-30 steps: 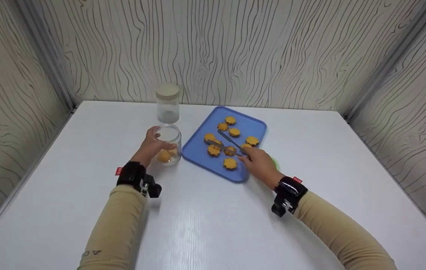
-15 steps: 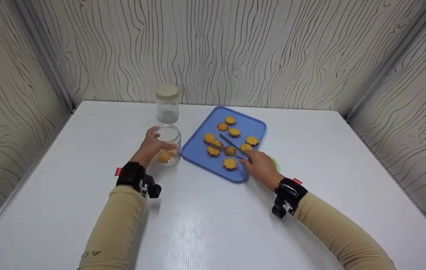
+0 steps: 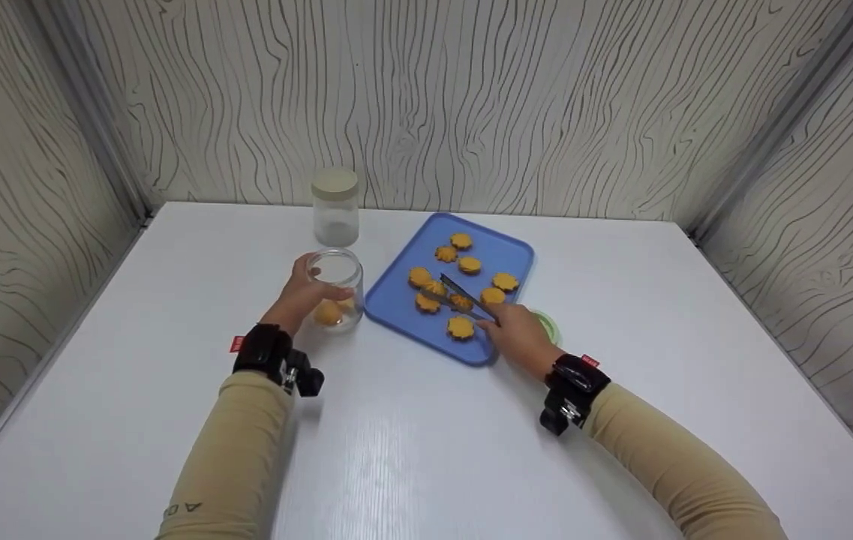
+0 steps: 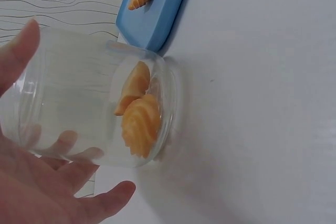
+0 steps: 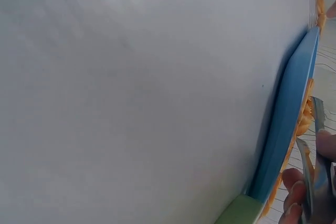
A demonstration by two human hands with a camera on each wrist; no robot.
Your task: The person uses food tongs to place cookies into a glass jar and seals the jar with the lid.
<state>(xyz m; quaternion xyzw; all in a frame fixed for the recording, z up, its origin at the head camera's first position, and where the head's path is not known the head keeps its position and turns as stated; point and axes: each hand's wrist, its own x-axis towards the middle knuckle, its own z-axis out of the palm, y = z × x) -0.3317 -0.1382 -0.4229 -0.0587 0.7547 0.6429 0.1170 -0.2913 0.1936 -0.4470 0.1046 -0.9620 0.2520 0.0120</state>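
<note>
My left hand grips a clear jar standing uncapped left of the blue tray, thumb on its near side. Swirled orange cookies lie at the bottom of the jar. My right hand holds dark metal tongs over the tray's near half. The two arms of the tongs are spread, with their toothed tips around a cluster of cookies. In the right wrist view, thumb and fingers press the tongs from both sides, close over the cookies.
Several more cookies are scattered over the tray. A second jar with a cream lid stands behind the first one. Partly hidden by my right hand is a round green object at the tray's right edge. Patterned walls close off the table.
The tips of the tongs have drawn back slightly towards me and come nearer each other. My right wrist has shifted a little. My left hand and the jar stay put.
</note>
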